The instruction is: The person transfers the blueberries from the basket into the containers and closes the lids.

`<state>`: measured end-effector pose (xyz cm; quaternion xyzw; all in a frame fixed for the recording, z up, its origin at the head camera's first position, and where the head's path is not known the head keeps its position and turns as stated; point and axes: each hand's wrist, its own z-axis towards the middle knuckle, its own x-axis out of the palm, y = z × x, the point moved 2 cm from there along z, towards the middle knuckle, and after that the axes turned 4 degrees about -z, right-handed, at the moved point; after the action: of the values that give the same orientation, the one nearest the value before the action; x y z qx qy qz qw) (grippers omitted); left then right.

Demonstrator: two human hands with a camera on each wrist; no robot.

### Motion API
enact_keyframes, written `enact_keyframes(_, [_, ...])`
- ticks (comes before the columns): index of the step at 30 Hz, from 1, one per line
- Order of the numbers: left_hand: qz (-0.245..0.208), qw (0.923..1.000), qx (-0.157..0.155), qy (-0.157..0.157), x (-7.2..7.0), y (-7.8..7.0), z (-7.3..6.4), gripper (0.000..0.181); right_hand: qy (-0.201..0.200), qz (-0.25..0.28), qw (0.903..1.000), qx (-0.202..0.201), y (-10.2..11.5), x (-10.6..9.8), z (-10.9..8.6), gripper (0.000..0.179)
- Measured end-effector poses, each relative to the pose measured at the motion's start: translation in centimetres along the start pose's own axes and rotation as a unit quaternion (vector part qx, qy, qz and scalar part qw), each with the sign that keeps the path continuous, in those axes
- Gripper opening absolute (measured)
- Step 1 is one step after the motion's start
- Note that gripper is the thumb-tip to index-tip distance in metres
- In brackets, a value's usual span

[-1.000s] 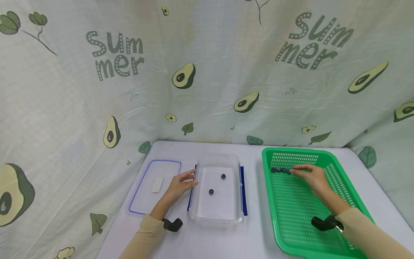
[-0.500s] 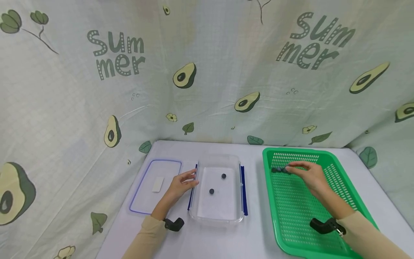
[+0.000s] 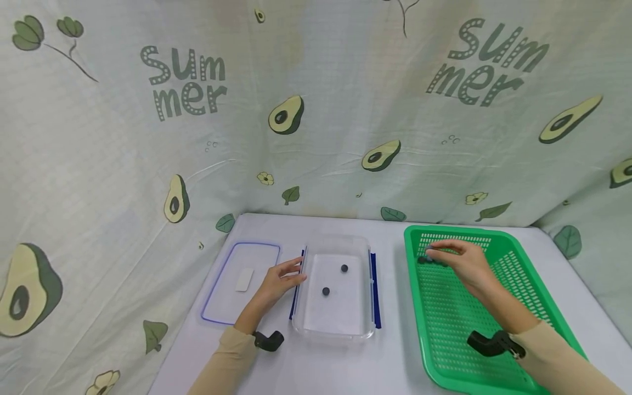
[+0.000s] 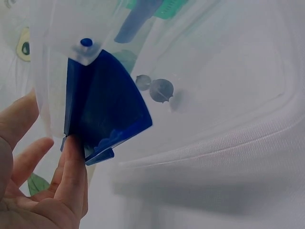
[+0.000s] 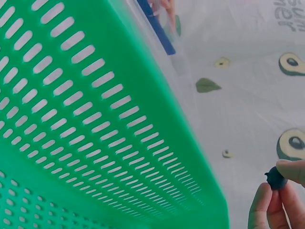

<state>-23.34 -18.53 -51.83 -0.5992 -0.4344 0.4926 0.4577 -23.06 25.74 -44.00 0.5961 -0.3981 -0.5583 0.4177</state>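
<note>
My right hand [image 3: 469, 266] pinches a blueberry [image 5: 275, 179] between thumb and fingers, above the far left corner of the green basket [image 3: 418, 323]. Several other blueberries [image 3: 422, 260] lie in that corner, partly hidden by the hand. My left hand [image 3: 276, 282] rests at the left side of the clear plastic container [image 3: 333, 334], fingers loosely extended. In the left wrist view a fingertip touches the blue latch [image 4: 105, 105]. Inside the container, two blueberries lie apart, one farther back [image 3: 344, 268] and one nearer [image 3: 326, 291].
A clear lid with a blue edge [image 3: 209, 293] lies flat left of the container, with a white rectangle [image 3: 244, 280] on it. Another blue latch [image 3: 376, 291] hangs at the container's right side. A printed curtain [image 3: 326, 109] stands behind the white table [image 3: 390, 362].
My right hand has moved left and slightly up from the row of blueberries, now with one lifted in its fingertips. The left hand has kept its place at the container.
</note>
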Motion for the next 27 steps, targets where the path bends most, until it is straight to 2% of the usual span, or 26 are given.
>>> enact_keyframes(7, [-0.009,1.0,0.004,0.0,0.0,0.2,0.1,0.056,0.014,-0.003,0.9999,0.007,1.2,0.7,0.3,0.048])
enact_keyframes(12, [-0.012,0.9999,0.0,0.004,-0.1,0.4,-0.1,0.059,0.028,0.014,0.9995,-0.002,2.3,1.2,0.6,0.048])
enact_keyframes(20, [-0.011,0.9999,0.005,0.008,-0.2,0.3,-0.1,0.06,0.036,0.006,0.9993,-0.011,3.9,2.5,2.1,0.051])
enact_keyframes(27, [-0.014,0.9999,0.005,0.001,-0.1,0.2,0.0,0.057,0.04,0.025,0.9986,-0.025,5.4,4.2,3.0,0.047])
